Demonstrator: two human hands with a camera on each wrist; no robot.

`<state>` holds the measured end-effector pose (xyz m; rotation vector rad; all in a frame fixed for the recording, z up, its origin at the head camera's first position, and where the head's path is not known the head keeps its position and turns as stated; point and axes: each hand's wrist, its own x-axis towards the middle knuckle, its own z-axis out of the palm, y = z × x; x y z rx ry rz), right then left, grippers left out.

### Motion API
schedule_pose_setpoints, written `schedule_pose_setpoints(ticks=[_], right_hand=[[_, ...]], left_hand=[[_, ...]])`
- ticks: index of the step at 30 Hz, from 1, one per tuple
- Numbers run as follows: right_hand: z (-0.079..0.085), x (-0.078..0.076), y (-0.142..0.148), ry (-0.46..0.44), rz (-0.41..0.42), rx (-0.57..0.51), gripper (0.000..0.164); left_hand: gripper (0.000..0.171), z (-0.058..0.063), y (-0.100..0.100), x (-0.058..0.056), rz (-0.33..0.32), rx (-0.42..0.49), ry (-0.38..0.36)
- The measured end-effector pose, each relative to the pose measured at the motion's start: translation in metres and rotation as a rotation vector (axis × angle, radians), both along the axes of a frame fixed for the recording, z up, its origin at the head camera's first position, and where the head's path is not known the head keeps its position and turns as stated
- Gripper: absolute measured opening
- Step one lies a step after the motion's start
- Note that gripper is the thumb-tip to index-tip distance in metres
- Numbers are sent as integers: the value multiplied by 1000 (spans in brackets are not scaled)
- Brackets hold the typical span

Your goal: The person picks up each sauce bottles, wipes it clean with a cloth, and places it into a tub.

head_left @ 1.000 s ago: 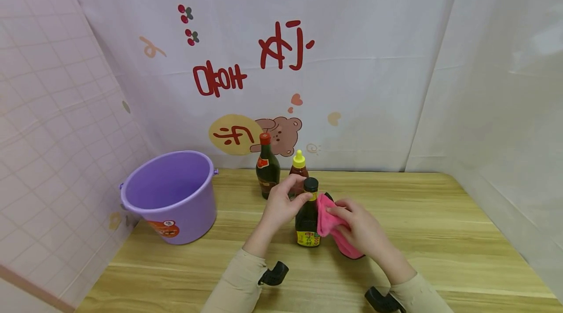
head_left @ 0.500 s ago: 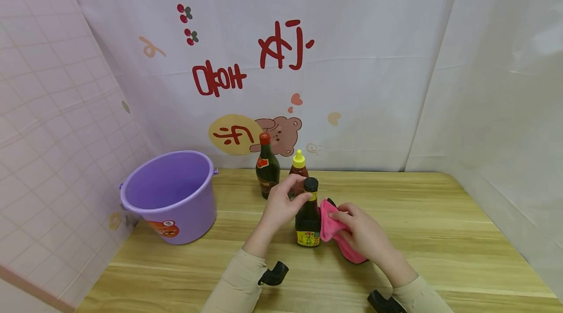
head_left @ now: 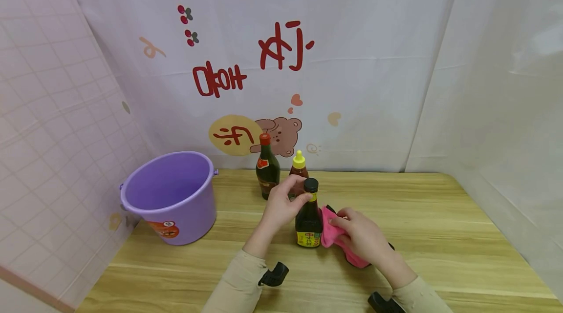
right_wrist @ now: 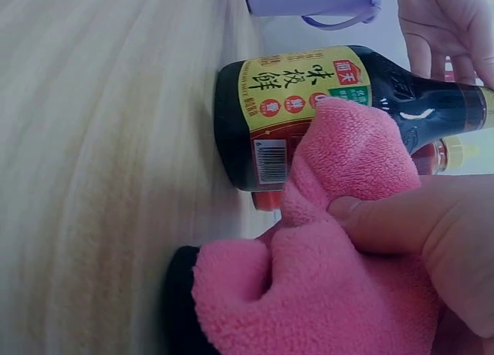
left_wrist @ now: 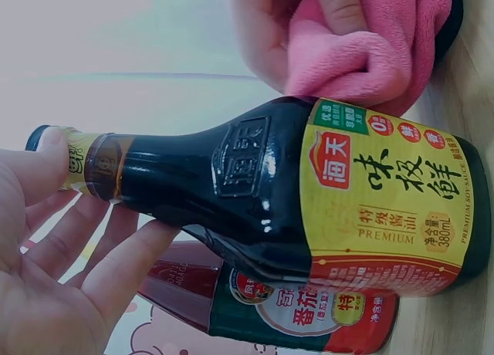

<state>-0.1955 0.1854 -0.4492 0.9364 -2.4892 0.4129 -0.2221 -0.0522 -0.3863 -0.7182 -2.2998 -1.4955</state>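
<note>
Soy sauce bottle (head_left: 309, 221): upright on the wooden table (head_left: 440, 235), just below centre of the head frame.
Left hand (head_left: 281, 204): thumb and fingers hold the bottle's neck.
Right hand (head_left: 364, 236): thumb and fingers grip a pink cloth (head_left: 331, 231), just right of the bottle.
Behind: yellow-capped bottle (head_left: 299, 160); red-capped bottle (head_left: 268, 171), left of it.
Purple bucket (head_left: 195, 220): left side of frame.

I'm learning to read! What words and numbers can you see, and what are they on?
Soy sauce bottle: "海天"
Same: "味极鲜"
Same: "特级酱油"
Same: "PREMIUM"
Same: "PREMIUM SOY SAUCE"
Same: "净含量: 380mL"
Tomato sauce bottle: "番茄"
Same: "特"
Too small or blurred: red-capped bottle label, bucket sticker, barcode digits, other fine print.
Red wall writing: too stylised to read.
</note>
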Motion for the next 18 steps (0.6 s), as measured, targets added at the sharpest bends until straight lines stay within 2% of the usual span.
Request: schedule_pose_setpoints(ticks=[6, 14, 18], right_hand=[[-5, -1, -1, -23, 9, 61, 36], [-8, -3, -2, -58, -6, 99, 35], [-9, -4, -3, -74, -13, 131, 33]], left_hand=[[26, 0, 0, 0, 4, 4, -20], [27, -2, 0, -1, -1, 9, 8], [27, -2, 0, -1, 2, 10, -3]])
